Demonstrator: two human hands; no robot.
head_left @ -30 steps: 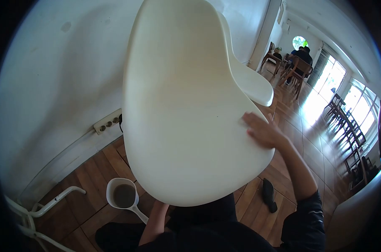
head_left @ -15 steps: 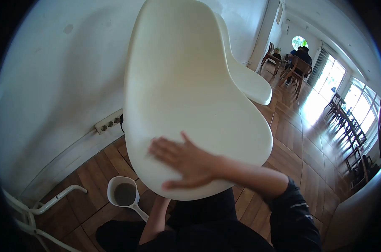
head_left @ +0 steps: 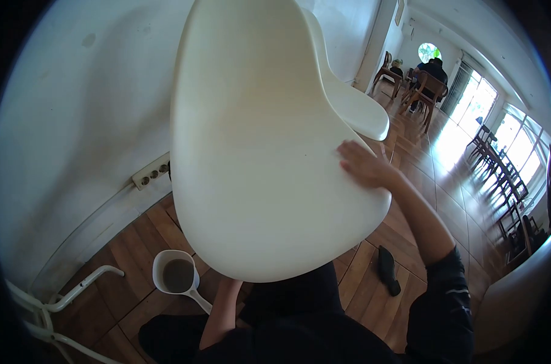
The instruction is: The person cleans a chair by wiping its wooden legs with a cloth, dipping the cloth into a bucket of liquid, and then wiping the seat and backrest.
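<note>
We get daylight from the right, where the windows (head_left: 522,142) and the glass doors (head_left: 474,100) burn out to white and throw glare onto the far floor (head_left: 450,142). A soft, broad shadow dims the wall (head_left: 51,91) at left, while the pale seat (head_left: 251,182) shades gently. We see blur on the fingers (head_left: 350,149) of the right hand (head_left: 367,167), fisheye bending, and black corners.

White seat (head_left: 257,182) filling middle. Right hand (head_left: 365,165) lying over seat's right side, fingers extending, blurring. Left forearm (head_left: 223,315) passing below front edge, left hand hiding underneath. Dipper (head_left: 196,296) holding murky liquid, sitting on floor (head_left: 132,255). Second seat (head_left: 363,115) standing behind. People sitting far off.
</note>
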